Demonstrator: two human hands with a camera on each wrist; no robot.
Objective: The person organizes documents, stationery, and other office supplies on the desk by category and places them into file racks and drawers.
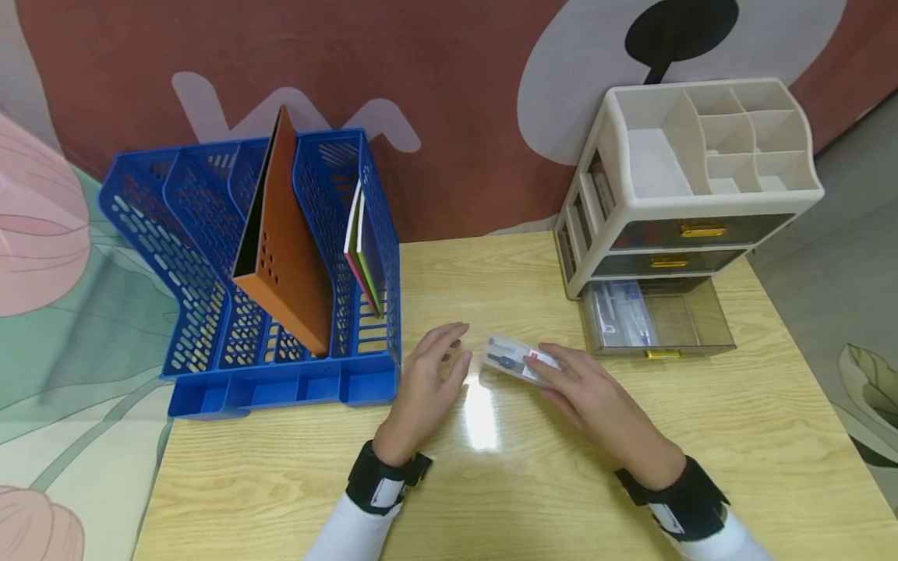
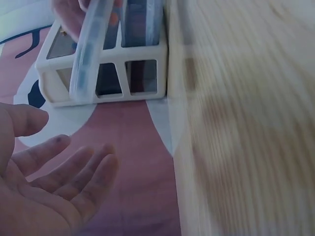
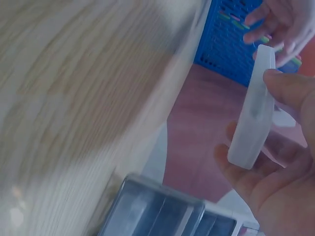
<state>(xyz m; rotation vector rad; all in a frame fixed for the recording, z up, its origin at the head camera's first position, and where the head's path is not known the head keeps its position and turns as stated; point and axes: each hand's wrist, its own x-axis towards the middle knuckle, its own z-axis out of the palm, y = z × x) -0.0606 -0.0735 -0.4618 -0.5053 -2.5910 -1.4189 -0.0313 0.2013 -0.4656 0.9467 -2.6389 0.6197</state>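
A flat clear plastic case [image 1: 510, 359] with a dark object inside and a small white-and-red label is raised over the table, its edge seen in both wrist views. My right hand [image 1: 592, 393] grips the case by its right end, thumb on one side and fingers on the other in the right wrist view. To the left of the case, my left hand [image 1: 428, 386] is in the air with its fingers apart and holds nothing. The bottom drawer [image 1: 691, 312] of the white drawer unit [image 1: 634, 187] is pulled out, with transparent packs [image 1: 620, 313] in its left part.
At left stands a blue file rack [image 1: 372, 382] holding an orange binder [image 1: 295, 265] and several thin booklets [image 1: 363, 249]. The unit's top has open compartments [image 1: 726, 132]; its two upper drawers are closed. A printed cloth [image 1: 449, 93] hangs behind the wooden table [image 1: 491, 499].
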